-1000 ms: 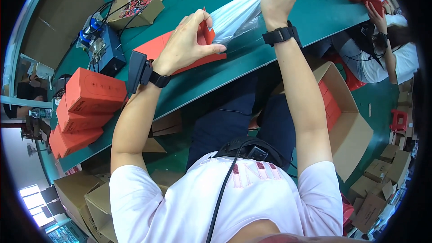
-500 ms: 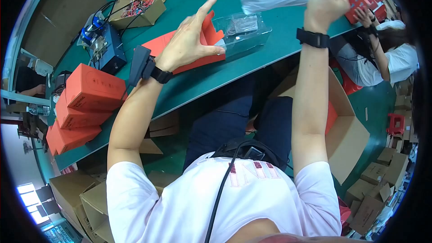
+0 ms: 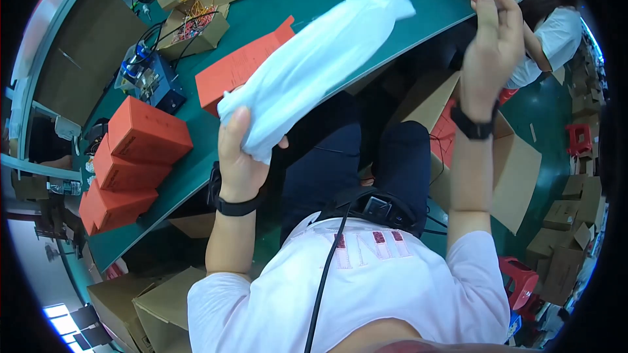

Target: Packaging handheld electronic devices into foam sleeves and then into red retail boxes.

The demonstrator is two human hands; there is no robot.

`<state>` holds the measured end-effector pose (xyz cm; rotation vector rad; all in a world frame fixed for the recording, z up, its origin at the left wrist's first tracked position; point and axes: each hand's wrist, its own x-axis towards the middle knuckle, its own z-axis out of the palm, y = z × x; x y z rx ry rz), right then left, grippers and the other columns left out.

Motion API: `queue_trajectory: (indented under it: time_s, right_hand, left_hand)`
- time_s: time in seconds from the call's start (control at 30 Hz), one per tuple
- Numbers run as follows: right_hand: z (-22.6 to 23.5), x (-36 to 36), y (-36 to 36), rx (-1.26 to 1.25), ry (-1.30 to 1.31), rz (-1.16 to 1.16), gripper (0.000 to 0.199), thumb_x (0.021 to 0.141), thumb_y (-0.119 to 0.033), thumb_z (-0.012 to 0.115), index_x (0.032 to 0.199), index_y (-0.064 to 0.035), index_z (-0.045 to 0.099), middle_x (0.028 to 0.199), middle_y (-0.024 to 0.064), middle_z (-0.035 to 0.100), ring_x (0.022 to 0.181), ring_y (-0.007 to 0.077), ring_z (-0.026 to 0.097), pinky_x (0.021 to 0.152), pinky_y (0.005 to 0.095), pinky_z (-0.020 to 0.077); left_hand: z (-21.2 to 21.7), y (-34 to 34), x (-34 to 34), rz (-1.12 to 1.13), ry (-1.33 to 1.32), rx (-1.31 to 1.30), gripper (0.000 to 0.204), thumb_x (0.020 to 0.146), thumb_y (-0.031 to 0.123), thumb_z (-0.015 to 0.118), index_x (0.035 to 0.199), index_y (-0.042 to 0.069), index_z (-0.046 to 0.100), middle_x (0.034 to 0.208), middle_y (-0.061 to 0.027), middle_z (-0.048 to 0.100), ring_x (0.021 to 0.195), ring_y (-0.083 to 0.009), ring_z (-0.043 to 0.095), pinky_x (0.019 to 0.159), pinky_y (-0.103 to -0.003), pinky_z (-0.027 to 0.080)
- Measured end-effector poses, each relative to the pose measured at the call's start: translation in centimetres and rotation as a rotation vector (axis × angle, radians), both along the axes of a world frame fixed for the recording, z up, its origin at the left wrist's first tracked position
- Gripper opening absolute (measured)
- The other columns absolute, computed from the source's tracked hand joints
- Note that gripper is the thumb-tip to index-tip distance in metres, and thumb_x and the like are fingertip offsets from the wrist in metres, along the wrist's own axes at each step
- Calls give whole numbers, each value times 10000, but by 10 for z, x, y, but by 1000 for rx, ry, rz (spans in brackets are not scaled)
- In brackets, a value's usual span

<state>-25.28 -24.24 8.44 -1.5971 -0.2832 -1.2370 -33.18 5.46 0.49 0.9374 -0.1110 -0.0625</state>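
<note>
A long white wrapping bag (image 3: 314, 62) slants up and to the right, over the table's front edge. My left hand (image 3: 241, 160) is closed around its lower end, thumb on top. My right hand (image 3: 495, 59) is raised at the right, apart from the bag, with its fingers stretched out and nothing in it. Behind the bag an orange box (image 3: 239, 70) lies on the green table, with a flap standing up at its right end. The bag hides part of this box, and the clear plastic tray seen earlier is out of sight.
Orange boxes (image 3: 149, 132) are stacked at the table's left edge. Beyond them stand a blue device (image 3: 167, 91) and a carton of wires (image 3: 208, 38). An open carton (image 3: 513, 170) with orange boxes inside sits right of my legs. Another person (image 3: 556, 39) works at far right.
The white bag has come down and left, from my right hand into my left. My left hand has moved off the orange box toward me. My right hand has let go and opened.
</note>
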Motion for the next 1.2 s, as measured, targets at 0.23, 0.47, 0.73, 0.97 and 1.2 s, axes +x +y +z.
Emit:
queue_trajectory:
  time_s: [0.23, 0.47, 0.73, 0.97, 1.2]
  right_hand:
    - [-2, -88, 35, -621, 194, 159, 201, 808, -25, 789, 962, 34, 673, 932, 102, 622, 853, 192, 568, 755, 296, 452]
    - [2, -92, 31, -690, 207, 616, 243, 973, -138, 589, 1088, 67, 652, 932, 146, 713, 803, 259, 674, 700, 320, 524]
    - [-36, -74, 5, -640, 610, 738, 283, 931, 64, 460, 1137, 78, 654, 976, 143, 692, 781, 221, 678, 794, 296, 507]
    - [-61, -69, 19, -339, 784, 988, 277, 891, 80, 489, 1071, 53, 697, 889, 76, 692, 730, 125, 642, 644, 252, 511]
    - [-94, -63, 23, -237, 1162, 902, 210, 940, -88, 578, 1072, 6, 712, 774, 10, 654, 527, 52, 506, 466, 215, 393]
  left_hand:
    - [-14, -2, -23, 125, -109, 194, 493, 974, 384, 594, 1294, 27, 477, 1124, -161, 635, 887, -242, 698, 588, -351, 580]
    - [-37, -1, -19, -75, 179, -113, 576, 1028, 563, 426, 1278, 57, 540, 1138, -125, 672, 901, -215, 688, 551, -316, 507]
    - [-30, 18, -18, 160, -141, 176, 661, 1013, 563, 462, 1370, 8, 424, 1177, -173, 615, 919, -244, 689, 556, -312, 560]
    - [-26, 16, -15, 180, -74, 184, 546, 985, 362, 615, 1353, -2, 442, 1166, -176, 622, 866, -215, 696, 528, -299, 556]
    - [-31, 21, -23, 27, -150, 426, 557, 901, 275, 738, 1340, 16, 515, 1131, -58, 642, 1015, -111, 605, 904, -285, 490]
